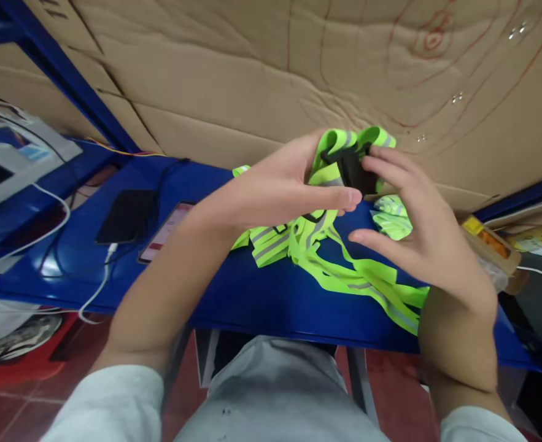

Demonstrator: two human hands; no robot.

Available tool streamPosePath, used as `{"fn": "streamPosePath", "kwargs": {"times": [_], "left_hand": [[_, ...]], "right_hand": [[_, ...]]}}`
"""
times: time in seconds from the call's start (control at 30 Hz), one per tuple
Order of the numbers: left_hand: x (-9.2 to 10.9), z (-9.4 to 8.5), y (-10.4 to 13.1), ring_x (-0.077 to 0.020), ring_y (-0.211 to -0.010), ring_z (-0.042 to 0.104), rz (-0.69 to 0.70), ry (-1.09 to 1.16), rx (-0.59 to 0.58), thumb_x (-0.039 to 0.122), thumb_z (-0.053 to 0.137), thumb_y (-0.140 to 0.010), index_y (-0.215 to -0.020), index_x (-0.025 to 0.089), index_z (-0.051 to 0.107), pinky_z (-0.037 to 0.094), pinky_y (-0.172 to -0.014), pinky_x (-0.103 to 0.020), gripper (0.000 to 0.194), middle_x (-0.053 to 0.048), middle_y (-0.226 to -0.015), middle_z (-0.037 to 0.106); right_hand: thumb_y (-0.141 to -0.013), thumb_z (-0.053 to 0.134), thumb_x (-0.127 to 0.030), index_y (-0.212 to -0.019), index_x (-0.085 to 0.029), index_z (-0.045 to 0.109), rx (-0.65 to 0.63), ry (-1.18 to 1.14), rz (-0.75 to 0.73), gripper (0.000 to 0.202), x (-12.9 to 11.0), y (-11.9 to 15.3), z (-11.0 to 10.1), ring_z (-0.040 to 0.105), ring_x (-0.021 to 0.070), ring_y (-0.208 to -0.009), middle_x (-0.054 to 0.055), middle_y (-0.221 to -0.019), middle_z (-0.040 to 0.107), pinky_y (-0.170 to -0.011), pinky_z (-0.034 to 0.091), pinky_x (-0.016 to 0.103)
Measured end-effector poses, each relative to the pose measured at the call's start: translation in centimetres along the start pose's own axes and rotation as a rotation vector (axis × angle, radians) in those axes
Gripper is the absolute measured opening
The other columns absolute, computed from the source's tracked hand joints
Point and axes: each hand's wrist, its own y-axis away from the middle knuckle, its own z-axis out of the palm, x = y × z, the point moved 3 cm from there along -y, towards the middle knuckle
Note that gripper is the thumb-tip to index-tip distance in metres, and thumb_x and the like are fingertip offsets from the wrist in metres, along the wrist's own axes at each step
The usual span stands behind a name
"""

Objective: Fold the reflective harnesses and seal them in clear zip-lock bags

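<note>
My left hand (273, 184) is closed around a folded bundle of neon-yellow reflective strap (328, 175) with grey stripes, its thumb pressed along the near side. A black piece (356, 172) shows in the middle of the bundle. At its right side is my right hand (429, 227), fingertips at the black piece and thumb spread well away from the fingers. Below both hands, more reflective straps (317, 252) with black buckles lie loosely on the blue table (271, 307). Behind my right hand sits a small yellow-green bundle (393, 218), apparently in clear plastic.
A black phone (126, 216) with a white cable and a second phone (167, 233) with a lit screen lie left. Farther left is a white power strip (22, 153) with cables. Cardboard (234, 80) stands behind the table. A small box (491, 245) is at right.
</note>
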Motion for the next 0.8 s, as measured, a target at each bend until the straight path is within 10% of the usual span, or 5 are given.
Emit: {"fn": "streamPosePath", "kwargs": {"times": [0.2, 0.37, 0.53, 0.8], "left_hand": [[0.0, 0.6, 0.4, -0.0217, -0.084, 0.075, -0.092, 0.218, -0.213, 0.027, 0.076, -0.087, -0.119, 0.020, 0.067, 0.062, -0.077, -0.037, 0.033, 0.000, -0.086, 0.075], [-2.1, 0.5, -0.7, -0.0299, -0.101, 0.074, -0.065, 0.167, -0.239, 0.033, 0.078, -0.085, -0.127, 0.019, 0.066, 0.062, -0.087, -0.045, 0.046, -0.006, -0.099, 0.075], [-2.2, 0.7, -0.7, -0.0337, -0.139, 0.056, 0.206, -0.238, -0.058, 0.014, 0.080, -0.077, -0.132, 0.026, 0.065, 0.045, -0.119, -0.050, 0.058, -0.008, -0.141, 0.061], [-3.0, 1.7, -0.1, -0.0331, -0.119, 0.063, 0.238, -0.823, -0.086, 0.023, 0.074, -0.085, -0.128, 0.023, 0.060, 0.050, -0.102, -0.044, 0.046, -0.011, -0.144, 0.054]], "right_hand": [[-0.099, 0.063, -0.057, -0.164, -0.034, 0.037, 0.003, 0.215, -0.014, 0.074, -0.7, -0.2, -1.5, 0.032, 0.0340, -0.160, 0.007, -0.170, 0.036, -0.134, 0.025, 0.051], [-0.094, 0.068, -0.062, -0.160, -0.030, 0.046, -0.085, 0.200, 0.021, 0.076, 0.6, 0.2, -0.9, 0.066, 0.0320, -0.131, 0.007, -0.149, 0.065, -0.114, 0.053, 0.045], [-0.095, 0.069, -0.058, -0.154, -0.023, 0.055, -0.068, 0.238, 0.029, 0.071, 1.6, 0.7, 0.4, 0.072, 0.0351, -0.122, 0.013, -0.138, 0.072, -0.104, 0.059, 0.047], [-0.096, 0.068, -0.057, -0.150, -0.021, 0.056, -0.155, 0.135, 0.061, 0.066, 2.3, 0.3, 2.6, 0.071, 0.0327, -0.118, 0.013, -0.132, 0.071, -0.103, 0.058, 0.045]]}}
